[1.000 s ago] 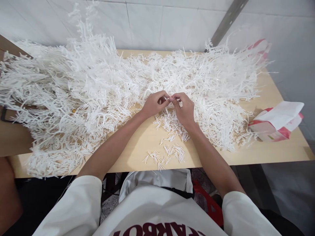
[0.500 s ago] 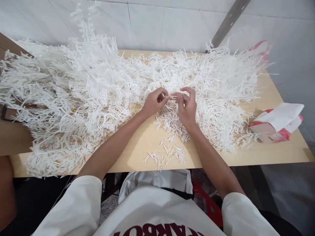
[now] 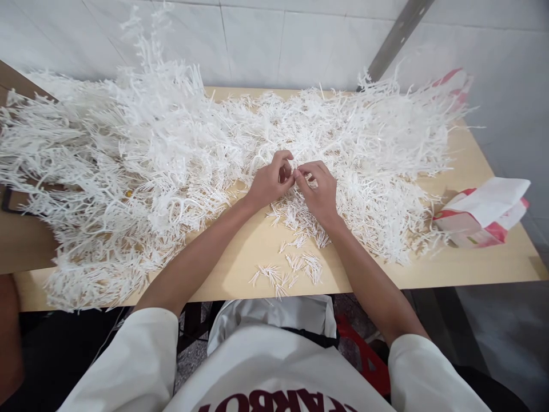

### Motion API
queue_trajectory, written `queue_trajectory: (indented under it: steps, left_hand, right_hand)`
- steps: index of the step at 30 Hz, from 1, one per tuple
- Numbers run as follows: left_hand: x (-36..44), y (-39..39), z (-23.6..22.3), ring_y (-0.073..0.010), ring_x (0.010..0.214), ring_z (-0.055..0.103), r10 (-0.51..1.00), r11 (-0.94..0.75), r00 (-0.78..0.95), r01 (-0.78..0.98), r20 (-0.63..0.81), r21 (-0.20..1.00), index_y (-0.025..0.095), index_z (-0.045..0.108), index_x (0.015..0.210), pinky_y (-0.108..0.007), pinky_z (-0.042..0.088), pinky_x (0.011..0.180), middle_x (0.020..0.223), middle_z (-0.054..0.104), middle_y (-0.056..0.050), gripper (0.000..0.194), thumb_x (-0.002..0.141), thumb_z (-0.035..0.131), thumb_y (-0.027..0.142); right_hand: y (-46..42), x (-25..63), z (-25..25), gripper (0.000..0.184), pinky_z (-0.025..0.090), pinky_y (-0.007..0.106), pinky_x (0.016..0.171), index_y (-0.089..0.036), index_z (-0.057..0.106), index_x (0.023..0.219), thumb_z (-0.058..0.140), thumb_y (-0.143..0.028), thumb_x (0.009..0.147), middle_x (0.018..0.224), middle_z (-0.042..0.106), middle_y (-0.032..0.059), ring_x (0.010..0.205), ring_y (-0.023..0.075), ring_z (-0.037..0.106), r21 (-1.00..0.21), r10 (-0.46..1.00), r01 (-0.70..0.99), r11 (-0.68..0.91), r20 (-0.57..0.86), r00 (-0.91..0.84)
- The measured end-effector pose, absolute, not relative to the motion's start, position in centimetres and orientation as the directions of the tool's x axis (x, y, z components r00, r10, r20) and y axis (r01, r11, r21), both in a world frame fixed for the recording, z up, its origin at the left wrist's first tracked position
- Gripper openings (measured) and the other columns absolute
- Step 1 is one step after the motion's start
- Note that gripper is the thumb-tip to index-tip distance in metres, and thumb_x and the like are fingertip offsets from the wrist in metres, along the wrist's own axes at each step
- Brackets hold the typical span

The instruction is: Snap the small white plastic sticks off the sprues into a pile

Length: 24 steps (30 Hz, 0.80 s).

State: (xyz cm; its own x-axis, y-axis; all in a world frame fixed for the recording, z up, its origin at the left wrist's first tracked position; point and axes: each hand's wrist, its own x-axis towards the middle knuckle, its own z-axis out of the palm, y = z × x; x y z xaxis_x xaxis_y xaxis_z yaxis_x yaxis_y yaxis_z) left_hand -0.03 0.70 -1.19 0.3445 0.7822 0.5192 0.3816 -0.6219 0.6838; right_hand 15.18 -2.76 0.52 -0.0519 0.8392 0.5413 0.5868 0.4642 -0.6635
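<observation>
My left hand and my right hand meet at their fingertips above the middle of the table. Both are closed in a pinch on a thin white plastic sprig, mostly hidden by the fingers. Around and beyond the hands spreads a big heap of white branched plastic sprigs, tallest on the left. Below my right hand lie short white sprig pieces, and a smaller scatter of cut-looking pieces rests closer to the table's front edge.
A red and white soft packet with white paper sticking out sits at the right on the wooden table. Cardboard stands at the left. Behind are a tiled wall and a slanted metal post. Part of another person's arm shows at lower left.
My right hand has moved slightly left and its fingers have closed in against the left fingertips. The left hand and the heap stay nearly as they were.
</observation>
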Motion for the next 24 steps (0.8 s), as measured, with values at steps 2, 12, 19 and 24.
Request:
queue_trajectory:
  steps: [2, 12, 19, 24]
  left_hand:
    - [0.05, 0.68, -1.13, -0.0057, 0.06, 0.053, 0.769, -0.639, 0.341, 0.432, 0.541, 0.637, 0.021, 0.053, 0.102, -0.022, 0.043, 0.062, 0.078, 0.063, 0.002, 0.016, 0.091, 0.05, 0.033]
    - [0.01, 0.96, -1.23, -0.0071, 0.052, 0.048, 0.779, -0.602, 0.262, 0.568, 0.57, 0.562, 0.019, 0.054, 0.077, -0.023, 0.036, 0.054, 0.06, 0.055, 0.004, 0.021, 0.093, 0.046, 0.031]
    - [-0.31, 1.08, -1.03, -0.0047, 0.054, 0.057, 0.828, -0.56, 0.227, 0.278, 0.513, 0.78, 0.021, 0.053, 0.102, -0.019, 0.044, 0.053, 0.072, 0.064, 0.003, 0.026, 0.096, 0.041, 0.043]
    - [-0.4, 1.04, -1.17, -0.0053, 0.051, 0.058, 0.841, -0.525, 0.239, 0.148, 0.485, 0.838, 0.023, 0.045, 0.109, -0.019, 0.046, 0.052, 0.068, 0.062, 0.005, 0.025, 0.096, 0.042, 0.044]
  right_hand:
    - [-2.87, 15.12, 0.56, 0.024, 0.052, 0.03, 0.075, -0.024, 0.061, 0.092, 0.049, -0.045, 0.092, 0.092, 0.067, 0.0008, 0.084, 0.0125, 0.062, -0.696, 0.843, 0.559, 0.451, 0.538, -0.011]
    - [-2.9, 15.2, 0.3, 0.031, 0.057, 0.034, 0.077, -0.03, 0.043, 0.113, 0.033, -0.053, 0.095, 0.084, 0.071, -0.0017, 0.083, 0.0132, 0.069, -0.873, 0.895, 0.269, 0.407, 0.44, 0.077]
    - [-2.79, 15.77, 0.72, 0.035, 0.056, 0.037, 0.086, -0.032, 0.054, 0.12, 0.041, -0.052, 0.093, 0.12, 0.064, 0.0038, 0.102, 0.0166, 0.065, -0.798, 0.859, 0.435, 0.417, 0.502, 0.098]
    - [-2.05, 15.94, -0.02, 0.035, 0.056, 0.041, 0.087, -0.031, 0.062, 0.112, 0.051, -0.053, 0.088, 0.115, 0.065, 0.0041, 0.104, 0.0193, 0.062, -0.78, 0.903, 0.496, 0.38, 0.43, -0.015]
